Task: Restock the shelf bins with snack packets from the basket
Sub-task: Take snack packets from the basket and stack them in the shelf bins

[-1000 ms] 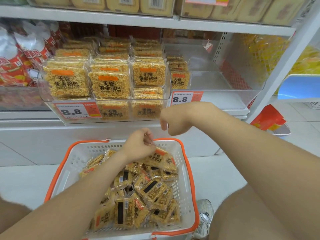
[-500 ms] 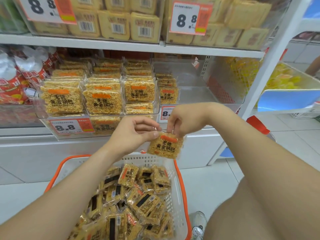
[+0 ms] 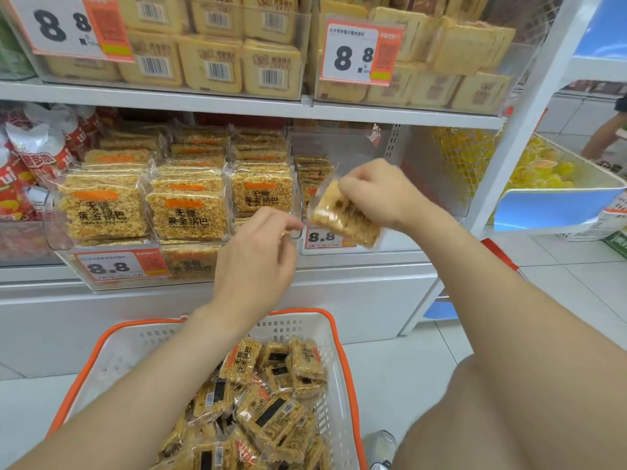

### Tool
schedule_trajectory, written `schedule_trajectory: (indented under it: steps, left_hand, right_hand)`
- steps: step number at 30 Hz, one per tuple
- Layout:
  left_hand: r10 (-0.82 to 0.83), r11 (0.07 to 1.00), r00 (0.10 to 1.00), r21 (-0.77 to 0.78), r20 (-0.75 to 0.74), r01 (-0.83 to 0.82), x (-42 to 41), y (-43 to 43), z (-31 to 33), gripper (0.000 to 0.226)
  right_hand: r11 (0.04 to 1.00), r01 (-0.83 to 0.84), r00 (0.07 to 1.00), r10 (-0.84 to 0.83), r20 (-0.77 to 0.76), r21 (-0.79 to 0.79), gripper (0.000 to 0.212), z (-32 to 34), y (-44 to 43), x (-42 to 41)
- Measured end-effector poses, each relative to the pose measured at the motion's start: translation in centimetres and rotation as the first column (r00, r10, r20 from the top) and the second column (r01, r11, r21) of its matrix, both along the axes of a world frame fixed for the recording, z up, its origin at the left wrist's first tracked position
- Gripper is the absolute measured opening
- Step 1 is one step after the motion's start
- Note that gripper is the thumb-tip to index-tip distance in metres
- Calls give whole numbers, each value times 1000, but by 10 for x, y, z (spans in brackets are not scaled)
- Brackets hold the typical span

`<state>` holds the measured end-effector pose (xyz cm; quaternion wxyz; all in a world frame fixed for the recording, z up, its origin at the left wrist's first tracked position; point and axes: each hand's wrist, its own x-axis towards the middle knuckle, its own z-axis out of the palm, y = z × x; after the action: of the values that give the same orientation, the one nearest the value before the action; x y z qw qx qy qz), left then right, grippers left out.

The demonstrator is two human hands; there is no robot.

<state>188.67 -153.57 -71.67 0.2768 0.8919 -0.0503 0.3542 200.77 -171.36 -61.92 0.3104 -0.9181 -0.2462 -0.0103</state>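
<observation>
My right hand (image 3: 376,189) grips a yellow snack packet (image 3: 342,217) by its top edge, tilted, in front of the clear shelf bin (image 3: 437,171) on the right, which holds one short row of packets at its left side. My left hand (image 3: 258,256) hovers just left of the packet with fingers loosely curled, holding nothing. The white basket with an orange rim (image 3: 112,337) sits below, full of several snack packets (image 3: 271,401). The left shelf bin (image 3: 61,239) is packed with rows of the same packets.
The upper shelf (image 3: 237,103) carries bins of pale yellow packets with 8.8 price tags. Red snack bags (image 3: 30,161) stand at the far left. A white upright post (image 3: 529,130) borders the right bin, with a blue bin (image 3: 556,205) of yellow sweets beyond.
The packet passed from both hands to my right hand alone and rose toward the right bin. My left hand let go of it. The view tilted upward.
</observation>
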Motion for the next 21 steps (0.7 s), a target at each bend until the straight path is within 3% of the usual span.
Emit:
schedule_trajectory:
  steps: [2,4,5,9,15,21]
  left_hand:
    - [-54,985,998,165,-26,57,6,-3,-1,33]
    - [-39,933,997,356,-61,59,11,-7,-2,46]
    - [1,899,999,437,-54,22,14,-9,-4,50]
    - [195,753,979,649,-59,-111,19,-14,-13,65]
    - [279,634,956,765,-89,-114,27,-11,-29,83]
    - [238,677,966,730,-98,-92,34,-10,-32,80]
  right_hand:
    - [975,141,982,-159,98,172,30,-5,1,9]
    - [964,190,954,-226,198,187,21,-14,4,21]
    - [974,182,948,-210,240,134,16,-19,6,27]
    - [961,180,950,-115,291,-209,34,-40,12,52]
    - [927,85,988,-29,155,-365,37,-66,25,88]
    - [941,89,996,-76,53,-327,35,-64,43,101]
